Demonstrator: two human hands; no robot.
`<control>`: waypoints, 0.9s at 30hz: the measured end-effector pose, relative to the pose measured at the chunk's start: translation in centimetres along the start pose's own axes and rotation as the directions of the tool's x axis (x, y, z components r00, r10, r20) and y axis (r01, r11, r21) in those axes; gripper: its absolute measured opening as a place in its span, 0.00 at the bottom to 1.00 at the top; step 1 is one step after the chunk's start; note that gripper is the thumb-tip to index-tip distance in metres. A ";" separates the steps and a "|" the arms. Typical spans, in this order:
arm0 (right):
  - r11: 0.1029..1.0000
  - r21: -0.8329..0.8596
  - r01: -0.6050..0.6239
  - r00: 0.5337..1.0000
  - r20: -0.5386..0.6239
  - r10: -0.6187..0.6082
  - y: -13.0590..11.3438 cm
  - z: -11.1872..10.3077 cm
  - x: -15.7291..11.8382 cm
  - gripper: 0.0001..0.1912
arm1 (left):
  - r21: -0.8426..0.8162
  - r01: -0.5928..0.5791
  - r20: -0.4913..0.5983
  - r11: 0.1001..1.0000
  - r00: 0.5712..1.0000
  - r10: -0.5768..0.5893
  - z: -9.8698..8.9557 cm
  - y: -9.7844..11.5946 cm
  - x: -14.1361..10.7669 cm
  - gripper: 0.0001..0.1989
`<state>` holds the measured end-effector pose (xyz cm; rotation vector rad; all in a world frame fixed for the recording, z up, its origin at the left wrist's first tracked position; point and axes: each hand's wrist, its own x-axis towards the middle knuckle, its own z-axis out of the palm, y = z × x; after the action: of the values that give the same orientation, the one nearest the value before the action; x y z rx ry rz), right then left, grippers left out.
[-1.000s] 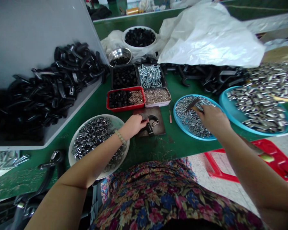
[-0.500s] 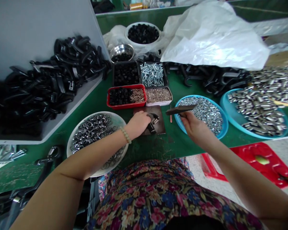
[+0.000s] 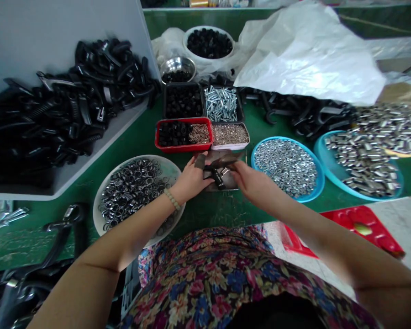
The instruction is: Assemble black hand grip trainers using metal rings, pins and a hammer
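Over a flat metal plate (image 3: pixel 231 183), my left hand (image 3: pixel 191 180) is closed around a black tool part (image 3: pixel 219 179) with a small silvery ribbed piece on it. My right hand (image 3: pixel 246 180) grips a dark hammer (image 3: pixel 222 160), blurred by motion. Its blunt brown head (image 3: pixel 200 161) lies just above the left hand's fingers and the black part. Whether the head touches the part, I cannot tell. Below the left wrist is a white bowl (image 3: pixel 97 214) of metal rings. Right of the right hand stands a blue tray (image 3: pixel 322 180) of small shiny pieces.
Behind the plate are a red tray (image 3: pixel 183 147) of black caps and coppery pins, and a black tray (image 3: pixel 240 112) of silver screws. A grey bin (image 3: pixel 65 185) of black parts stands left. Another blue tray (image 3: pixel 349 189) holds metal sleeves. A white plastic sheet (image 3: pixel 304 55) covers black parts.
My right hand has brought the hammer left, from beside the blue tray to over the plate. The left hand stays on the black tool part, which has shifted slightly.
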<state>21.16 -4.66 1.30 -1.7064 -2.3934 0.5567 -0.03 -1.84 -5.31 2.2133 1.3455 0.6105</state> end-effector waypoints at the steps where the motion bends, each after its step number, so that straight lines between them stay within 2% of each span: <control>1: 1.000 -0.020 0.011 0.999 0.047 -0.010 0.0 0.1 0.1 0.18 | -0.005 0.008 -0.008 1.000 1.000 -0.008 -0.1 0.1 -0.1 0.41; 3: 0.999 -0.048 -0.010 0.998 0.067 0.013 1.1 0.0 -0.1 0.19 | 0.066 -0.021 0.014 0.998 1.000 0.020 -0.2 0.5 -0.4 0.36; 5: 0.990 -0.092 -0.110 0.993 -0.044 0.106 3.5 -0.2 -0.7 0.20 | 0.199 -0.083 0.087 0.976 0.994 0.067 -0.2 1.0 -1.1 0.27; 8: 0.906 -0.243 -0.346 0.926 -0.248 0.286 8.4 -0.3 -1.9 0.22 | 0.304 -0.125 0.202 0.945 0.977 0.064 -0.1 1.9 -1.8 0.21; 10: 0.834 -0.356 -0.421 0.896 -0.305 0.323 11.4 -0.1 -2.3 0.24 | 0.252 -0.103 0.199 0.962 0.979 0.052 -0.2 2.6 -1.6 0.23; 12: 0.799 -0.443 -0.406 0.900 -0.346 0.265 13.1 0.0 -1.9 0.24 | 0.107 -0.042 0.159 0.993 0.987 0.025 -0.5 3.1 -0.9 0.20; 15: 0.846 -0.461 -0.266 0.914 -0.399 0.070 12.7 -0.3 1.2 0.21 | -0.094 0.117 0.227 0.989 0.969 -0.093 -0.8 3.5 0.4 0.17; 17: 0.901 -0.417 -0.117 0.938 -0.345 -0.038 11.1 -0.7 4.7 0.18 | -0.020 0.190 0.294 0.982 0.940 -0.176 -0.9 3.2 0.6 0.17; 19: 0.912 -0.410 -0.006 0.967 -0.236 -0.100 9.3 -0.9 8.6 0.16 | 0.195 0.144 0.251 0.970 0.949 -0.191 -1.1 2.8 0.2 0.15; 22: 0.885 -0.458 0.078 0.977 -0.140 -0.158 7.6 -0.6 13.4 0.13 | 0.449 -0.001 0.216 0.893 0.970 -0.108 -2.0 2.5 0.5 0.14; 24: 0.873 -0.475 0.109 0.976 -0.114 -0.184 7.3 -0.2 15.1 0.13 | 0.489 -0.032 0.191 0.871 0.979 -0.071 -2.6 2.6 2.5 0.16; 27: 0.876 -0.469 0.115 0.972 -0.130 -0.197 7.5 0.4 15.8 0.13 | 0.493 -0.008 0.018 0.870 1.000 -0.001 -2.5 2.7 8.1 0.17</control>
<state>22.27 12.20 -3.36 -1.6036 -2.6403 -0.2003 3.76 4.75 -0.70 2.6069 1.6297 0.2576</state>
